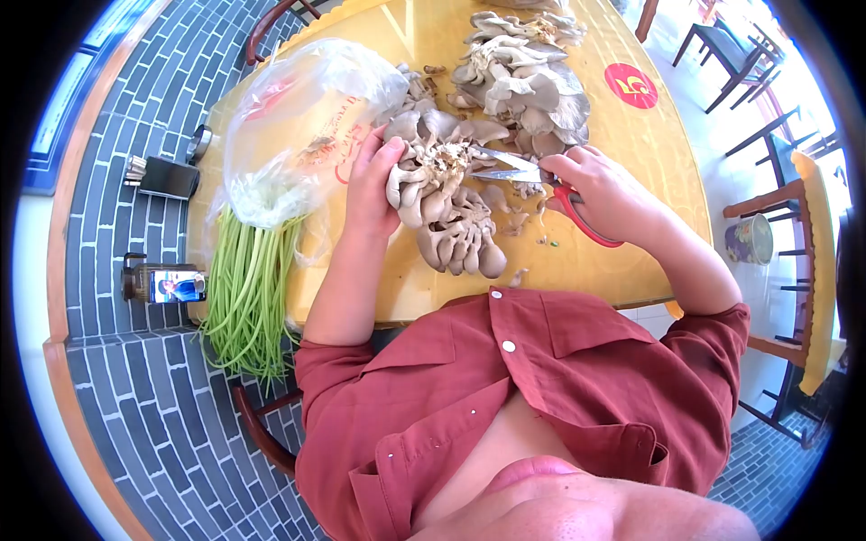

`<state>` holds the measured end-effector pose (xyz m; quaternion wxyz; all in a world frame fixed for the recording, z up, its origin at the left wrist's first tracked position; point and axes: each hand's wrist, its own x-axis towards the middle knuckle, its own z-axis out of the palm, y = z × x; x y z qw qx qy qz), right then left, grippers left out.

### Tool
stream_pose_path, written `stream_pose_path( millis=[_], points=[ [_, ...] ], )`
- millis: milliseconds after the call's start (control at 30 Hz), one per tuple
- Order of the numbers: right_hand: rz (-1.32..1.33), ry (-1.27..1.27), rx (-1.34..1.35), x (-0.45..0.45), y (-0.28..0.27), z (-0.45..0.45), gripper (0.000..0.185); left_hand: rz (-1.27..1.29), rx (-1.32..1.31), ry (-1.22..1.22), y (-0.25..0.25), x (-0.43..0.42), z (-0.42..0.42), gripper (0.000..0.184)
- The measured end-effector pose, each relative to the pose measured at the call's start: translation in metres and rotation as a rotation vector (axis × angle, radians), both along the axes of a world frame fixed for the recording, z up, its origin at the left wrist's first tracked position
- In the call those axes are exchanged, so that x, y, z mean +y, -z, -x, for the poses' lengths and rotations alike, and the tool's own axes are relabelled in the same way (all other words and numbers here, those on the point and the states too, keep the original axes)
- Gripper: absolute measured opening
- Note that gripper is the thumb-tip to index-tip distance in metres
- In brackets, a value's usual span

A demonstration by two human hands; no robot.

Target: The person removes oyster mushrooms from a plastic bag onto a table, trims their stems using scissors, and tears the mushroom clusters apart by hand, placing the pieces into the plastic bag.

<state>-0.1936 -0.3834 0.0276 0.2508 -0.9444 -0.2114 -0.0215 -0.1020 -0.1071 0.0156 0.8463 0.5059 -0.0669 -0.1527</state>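
Note:
My left hand (372,176) grips a cluster of grey oyster mushrooms (424,185) by its left side, with the pale cut base facing up and right. In my right hand (591,185) is a pair of scissors (577,216) with red handles. Its blades are parted and point left, with their tips at the cluster's base. Just below, another clump of oyster mushrooms (462,239) hangs or lies close against the held one; I cannot tell whether they are joined. Beyond my hands, a large heap of oyster mushrooms (528,86) rests on the yellow table (631,144).
A clear plastic bag (302,108) lies on the left, over the top of a bundle of long green stems (253,288). Mushroom scraps (516,221) are scattered near the scissors. A phone (179,287) and a dark holder (171,178) stand by the left edge. Chairs (731,54) are at right.

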Motion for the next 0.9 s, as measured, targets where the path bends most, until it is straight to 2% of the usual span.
stream_pose_path(
  millis=[267,367,467,667,767,900],
  points=[
    [0.043,-0.058,0.015,0.019,0.000,-0.001,0.031,-0.041,-0.034,0.030,0.007,-0.012,0.009,0.034],
    [0.124,-0.046,-0.198,0.024,0.011,-0.002,0.028,-0.050,-0.010,0.032,0.003,-0.013,0.011,0.033],
    [0.188,-0.017,-0.210,0.030,0.012,-0.002,0.023,-0.043,0.033,0.038,0.003,-0.013,0.009,0.031],
    [0.113,-0.047,-0.202,0.030,0.016,-0.007,0.023,0.033,0.102,0.040,0.006,-0.014,0.006,0.029],
    [0.080,-0.066,-0.313,0.026,0.024,-0.011,0.025,0.039,0.128,0.045,0.008,-0.013,0.005,0.030],
    [0.109,-0.059,-0.264,0.023,0.026,-0.011,0.028,0.062,0.133,0.023,0.013,-0.013,0.003,0.031]
  ],
)
